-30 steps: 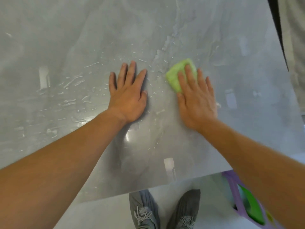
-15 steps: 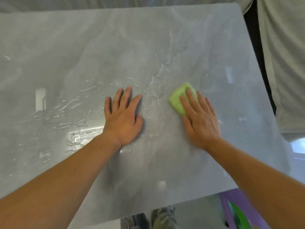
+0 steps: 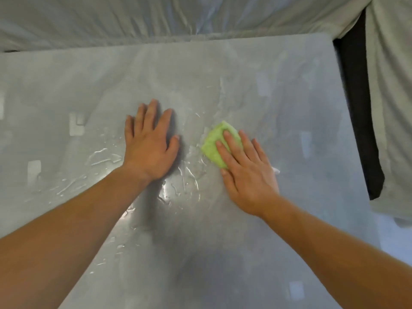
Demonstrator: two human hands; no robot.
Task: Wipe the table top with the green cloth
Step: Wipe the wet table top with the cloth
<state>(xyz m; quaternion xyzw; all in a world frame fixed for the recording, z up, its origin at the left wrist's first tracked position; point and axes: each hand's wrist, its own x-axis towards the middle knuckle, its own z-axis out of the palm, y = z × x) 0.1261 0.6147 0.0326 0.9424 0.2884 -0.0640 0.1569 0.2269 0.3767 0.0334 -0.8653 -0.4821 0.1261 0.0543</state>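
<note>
A folded green cloth lies on the grey marbled table top, right of centre. My right hand presses flat on it with straight fingers, covering its near right part. My left hand rests flat on the table a little to the left of the cloth, fingers spread. Water streaks and droplets lie around and between both hands.
Crumpled pale sheeting hangs behind the table's far edge. At the right, a pale fabric cover drapes beyond the table's side edge, with a dark gap between them. Light reflections dot the glossy top.
The view has tilted upward, so the table's far edge and sheeting show and the feet have left the frame. Both hands stay flat on the table, the right still pressing the cloth.
</note>
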